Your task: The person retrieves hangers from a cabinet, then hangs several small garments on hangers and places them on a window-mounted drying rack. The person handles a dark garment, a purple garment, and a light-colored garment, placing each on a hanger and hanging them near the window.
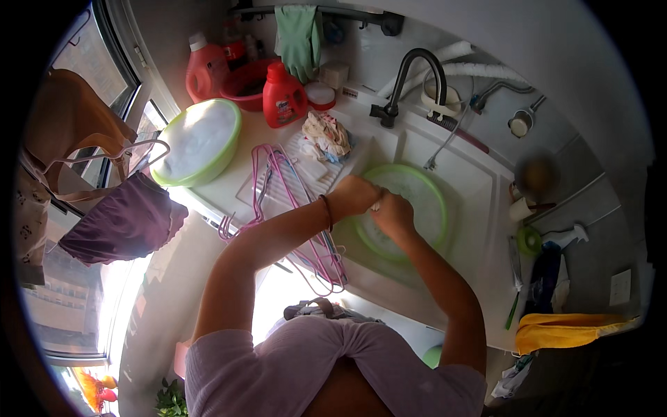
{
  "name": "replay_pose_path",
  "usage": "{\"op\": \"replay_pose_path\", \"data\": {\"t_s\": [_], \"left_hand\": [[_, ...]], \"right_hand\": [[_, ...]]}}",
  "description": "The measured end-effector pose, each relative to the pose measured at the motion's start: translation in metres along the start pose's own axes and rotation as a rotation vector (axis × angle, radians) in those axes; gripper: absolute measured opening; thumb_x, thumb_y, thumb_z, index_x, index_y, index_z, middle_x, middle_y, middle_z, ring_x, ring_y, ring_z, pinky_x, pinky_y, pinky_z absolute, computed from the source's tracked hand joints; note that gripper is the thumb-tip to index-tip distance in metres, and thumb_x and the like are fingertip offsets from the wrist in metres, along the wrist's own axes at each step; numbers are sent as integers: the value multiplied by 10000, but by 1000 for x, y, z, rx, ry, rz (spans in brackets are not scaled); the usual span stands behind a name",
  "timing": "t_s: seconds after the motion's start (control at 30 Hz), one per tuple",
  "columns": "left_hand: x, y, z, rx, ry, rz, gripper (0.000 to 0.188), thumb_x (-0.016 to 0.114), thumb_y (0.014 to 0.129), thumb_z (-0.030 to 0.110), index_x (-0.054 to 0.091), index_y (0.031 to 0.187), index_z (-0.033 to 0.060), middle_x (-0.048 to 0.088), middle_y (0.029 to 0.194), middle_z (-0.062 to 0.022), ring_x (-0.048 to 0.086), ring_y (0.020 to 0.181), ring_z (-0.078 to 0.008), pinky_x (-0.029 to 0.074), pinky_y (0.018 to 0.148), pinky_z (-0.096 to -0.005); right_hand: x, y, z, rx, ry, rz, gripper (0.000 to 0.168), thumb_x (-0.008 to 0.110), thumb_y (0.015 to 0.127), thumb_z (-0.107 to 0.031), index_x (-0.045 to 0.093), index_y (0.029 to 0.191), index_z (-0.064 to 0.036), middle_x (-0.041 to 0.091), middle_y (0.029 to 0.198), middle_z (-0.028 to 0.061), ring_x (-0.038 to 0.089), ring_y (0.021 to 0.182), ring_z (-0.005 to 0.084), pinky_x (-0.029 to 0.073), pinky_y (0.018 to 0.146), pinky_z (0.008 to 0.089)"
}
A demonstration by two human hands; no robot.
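Note:
My left hand (pixel 358 195), with a dark band at the wrist, is closed in a fist above the left rim of a green-edged basin (pixel 444 208) in the white sink (pixel 471 224). Against it, my right hand (pixel 394 215) is closed too. A bit of pale cloth (pixel 375 206) shows between the two fists; the rest of it is hidden by my fingers. Cloudy water fills the basin below. On the ribbed washboard area (pixel 312 174) left of the hands lie a crumpled heap of damp-looking clothes (pixel 327 135) and several pink and blue hangers (pixel 297 208).
A black faucet (pixel 417 78) arches behind the sink. A green tub of suds (pixel 200 140), a red detergent bottle (pixel 282 99) and a pink jug (pixel 204 70) stand at the back left. Purple laundry (pixel 125 221) hangs at left. A yellow cloth (pixel 563 331) drapes at the right edge.

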State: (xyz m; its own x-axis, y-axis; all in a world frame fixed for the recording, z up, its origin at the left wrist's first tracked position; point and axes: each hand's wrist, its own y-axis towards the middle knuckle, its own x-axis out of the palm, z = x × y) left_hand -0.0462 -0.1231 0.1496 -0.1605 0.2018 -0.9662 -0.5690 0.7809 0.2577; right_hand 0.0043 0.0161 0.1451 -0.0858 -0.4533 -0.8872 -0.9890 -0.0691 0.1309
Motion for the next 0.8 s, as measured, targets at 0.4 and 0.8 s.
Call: {"op": "replay_pose_path", "data": {"t_s": [0.4, 0.8], "left_hand": [[26, -17, 24, -751, -1139, -230, 129, 659, 602, 87, 580, 666, 7, 525, 527, -89, 514, 456, -174, 396, 430, -332], [15, -14, 30, -1011, -1807, -361, 157, 619, 610, 13, 478, 604, 82, 402, 492, -22, 334, 370, -119, 234, 362, -252]], "right_hand": [[27, 17, 36, -631, -437, 261, 172, 648, 628, -144, 500, 711, -122, 526, 631, 54, 568, 582, 231, 419, 568, 369], [6, 33, 30, -804, -496, 536, 142, 596, 638, -150, 455, 649, -147, 454, 618, 4, 505, 571, 172, 402, 589, 320]]}}
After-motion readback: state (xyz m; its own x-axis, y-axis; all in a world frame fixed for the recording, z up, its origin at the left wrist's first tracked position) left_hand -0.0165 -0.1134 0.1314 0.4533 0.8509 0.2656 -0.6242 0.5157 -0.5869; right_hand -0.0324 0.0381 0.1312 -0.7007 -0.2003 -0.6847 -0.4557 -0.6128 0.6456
